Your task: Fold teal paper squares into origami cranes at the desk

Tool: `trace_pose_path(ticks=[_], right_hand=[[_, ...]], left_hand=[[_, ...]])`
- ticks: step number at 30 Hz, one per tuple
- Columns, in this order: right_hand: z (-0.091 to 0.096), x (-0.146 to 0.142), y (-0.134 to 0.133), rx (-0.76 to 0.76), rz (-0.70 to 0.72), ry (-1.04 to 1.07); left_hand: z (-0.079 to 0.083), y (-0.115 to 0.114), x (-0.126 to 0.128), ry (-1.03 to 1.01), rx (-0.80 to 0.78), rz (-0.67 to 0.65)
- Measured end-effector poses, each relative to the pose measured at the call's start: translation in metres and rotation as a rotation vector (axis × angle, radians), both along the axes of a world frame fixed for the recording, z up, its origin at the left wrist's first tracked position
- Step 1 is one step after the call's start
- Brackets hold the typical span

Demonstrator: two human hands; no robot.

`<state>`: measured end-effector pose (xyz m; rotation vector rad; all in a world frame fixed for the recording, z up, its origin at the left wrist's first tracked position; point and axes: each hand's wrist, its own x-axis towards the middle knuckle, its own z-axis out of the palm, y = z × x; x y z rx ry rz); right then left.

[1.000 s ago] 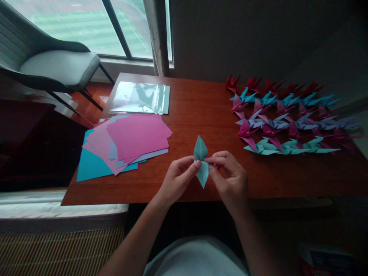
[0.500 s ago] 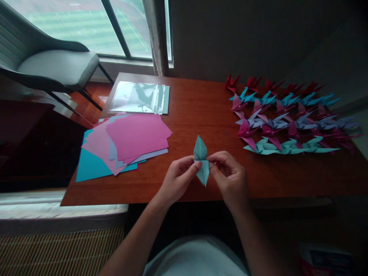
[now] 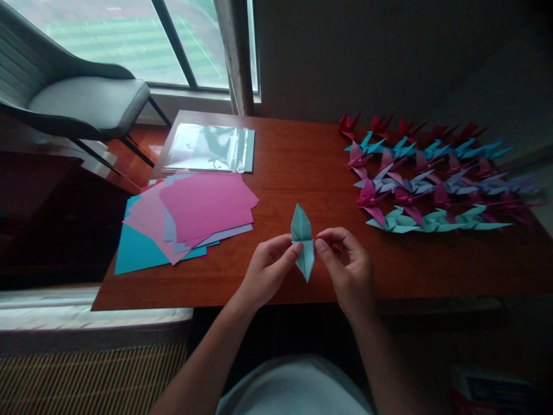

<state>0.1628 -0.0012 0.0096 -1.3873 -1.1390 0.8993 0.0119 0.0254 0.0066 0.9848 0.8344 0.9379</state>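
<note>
A folded pale mint-green origami paper [image 3: 305, 256], a long diamond with a crease across its middle, stands between my hands above the table's near part. My left hand [image 3: 270, 265] pinches its left edge at the crease, thumb in front. Close by the right edge is my right hand [image 3: 348, 262], its thumb and forefinger slightly apart and just off the paper. The other fingers of that hand are curled. To the right stand rows of folded paper cranes, the nearest being mint-green cranes [image 3: 436, 221].
Fanned sheets of coloured paper [image 3: 207, 207] lie on the left of the wooden table [image 3: 298, 155]. Behind them is a clear plastic packet [image 3: 207, 147] of paper. Red cranes [image 3: 349, 125] form the farthest row. A chair [image 3: 86, 101] stands by the window.
My right thumb and forefinger have drawn slightly right, away from the paper's edge. My left hand keeps its pinch, and the paper has barely turned.
</note>
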Motion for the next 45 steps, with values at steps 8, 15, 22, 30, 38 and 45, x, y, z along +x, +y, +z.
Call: trace_pose_path(ticks=[8, 15, 22, 30, 38, 45], right_hand=[[0.001, 0.001, 0.003, 0.032, 0.083, -0.092], [-0.002, 0.003, 0.004, 0.049, 0.103, -0.093], [-0.002, 0.003, 0.004, 0.041, 0.103, -0.109], [-0.004, 0.003, 0.007, 0.019, 0.104, -0.064], [-0.005, 0.0, 0.008, 0.006, 0.087, -0.039], [-0.014, -0.004, 0.008, -0.046, 0.079, 0.127]], left_hand=[[0.0, -0.001, 0.001, 0.019, 0.04, -0.027], [0.0, -0.001, -0.001, 0.006, 0.038, -0.017], [0.002, -0.001, -0.001, 0.038, 0.024, 0.009], [0.0, 0.001, 0.0, 0.02, 0.021, 0.014], [-0.001, 0.001, 0.0, 0.027, 0.016, 0.023], [-0.005, 0.0, 0.0, 0.033, 0.073, 0.03]])
